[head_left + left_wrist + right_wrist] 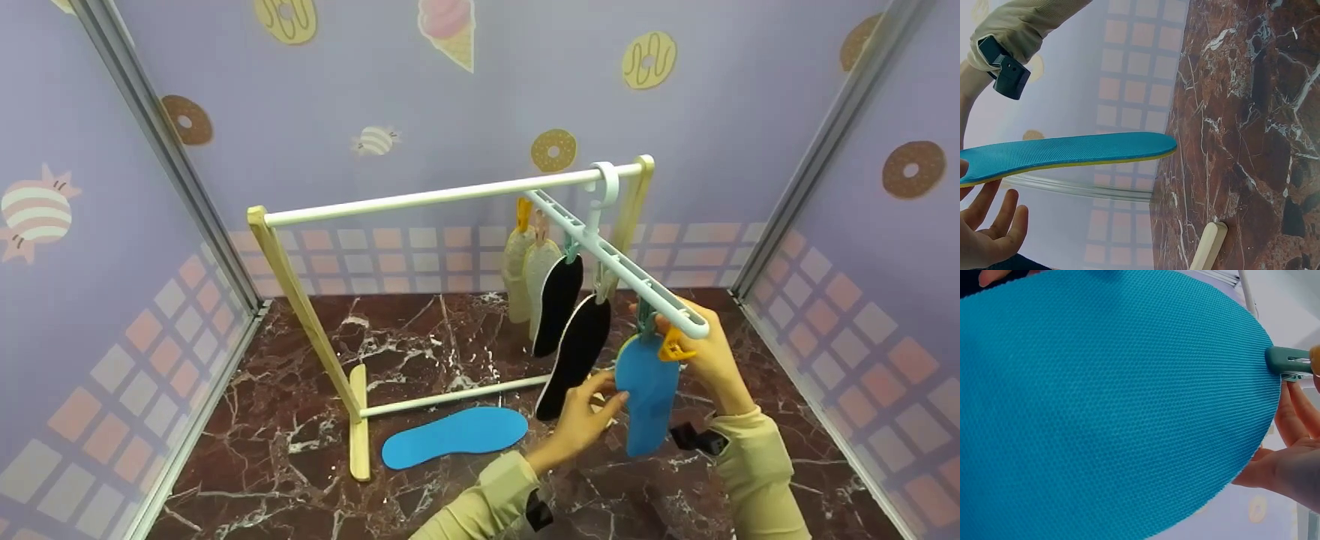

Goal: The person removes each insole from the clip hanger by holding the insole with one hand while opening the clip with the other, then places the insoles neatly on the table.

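Observation:
A blue insole (651, 397) hangs from a green clothespin (646, 319) near the close end of a pale hanger (645, 289). My left hand (583, 418) pinches the insole's left edge. In the left wrist view, the left hand (994, 230) has its thumb above the blue insole (1072, 153) and its fingers below, showing a yellow underside. My right hand (709, 352) pinches the green clothespin, fingers reaching behind the insole. In the right wrist view, the clothespin (1292, 360) bites the insole's rounded end beside the right hand (1297, 458). An orange clothespin (677, 345) hangs alongside.
Two black insoles (576, 352) and two pale insoles (517, 274) hang farther along the hanger. The hanger's hook (607, 184) sits on the rack's white rod (435, 197). Another blue insole (456, 437) lies on the marbled tabletop (300, 465) beside the wooden rack foot (360, 442).

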`<state>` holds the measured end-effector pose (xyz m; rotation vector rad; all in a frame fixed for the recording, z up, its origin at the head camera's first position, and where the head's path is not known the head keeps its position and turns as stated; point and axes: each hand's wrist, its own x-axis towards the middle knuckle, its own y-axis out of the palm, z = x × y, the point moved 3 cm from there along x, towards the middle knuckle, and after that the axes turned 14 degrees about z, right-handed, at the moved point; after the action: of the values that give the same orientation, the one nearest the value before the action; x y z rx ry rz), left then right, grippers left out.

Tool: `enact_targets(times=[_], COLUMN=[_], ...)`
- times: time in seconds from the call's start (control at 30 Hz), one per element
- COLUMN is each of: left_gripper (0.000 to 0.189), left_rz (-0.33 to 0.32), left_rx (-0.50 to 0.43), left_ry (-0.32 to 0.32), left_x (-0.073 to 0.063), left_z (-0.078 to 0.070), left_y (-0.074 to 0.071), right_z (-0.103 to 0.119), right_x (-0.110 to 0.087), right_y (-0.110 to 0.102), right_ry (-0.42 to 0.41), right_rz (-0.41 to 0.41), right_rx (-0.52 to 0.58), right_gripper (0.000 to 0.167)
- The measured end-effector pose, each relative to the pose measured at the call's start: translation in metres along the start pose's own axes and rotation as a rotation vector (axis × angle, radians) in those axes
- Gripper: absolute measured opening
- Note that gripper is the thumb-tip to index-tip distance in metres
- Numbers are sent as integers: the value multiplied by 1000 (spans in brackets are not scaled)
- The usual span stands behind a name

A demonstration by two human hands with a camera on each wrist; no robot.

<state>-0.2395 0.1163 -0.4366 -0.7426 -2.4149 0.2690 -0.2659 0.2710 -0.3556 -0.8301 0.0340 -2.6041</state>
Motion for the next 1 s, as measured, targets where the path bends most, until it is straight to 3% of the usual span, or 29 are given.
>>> enact_targets(times=[0.27, 0.4, 0.53, 0.63, 0.83, 1.0], left_gripper=[20, 20, 19, 19, 17, 16], left_rz=[-35, -45, -53, -56, -73, -78], left_rx=[24, 46, 60, 58, 65, 46], left_ry=[-2, -27, -41, -40, 4, 2], left_x=[1, 0, 0, 0, -1, -2], left_z=[-2, -3, -3, -2, 0, 1], left_y=[-1, -3, -4, -4, -6, -6], right_z=[2, -15, -11, 5, 5, 7], right_x=[2, 1, 2, 5, 6, 7], right_y=[4, -5, -3, 7, 6, 9], right_ry=[-41, -79, -92, -77, -118, -126], right_rz=[-4, 8, 19, -6, -21, -43], right_rx=[75, 102, 126, 126, 108, 100], right_gripper=[29, 31, 27, 22, 14, 10])
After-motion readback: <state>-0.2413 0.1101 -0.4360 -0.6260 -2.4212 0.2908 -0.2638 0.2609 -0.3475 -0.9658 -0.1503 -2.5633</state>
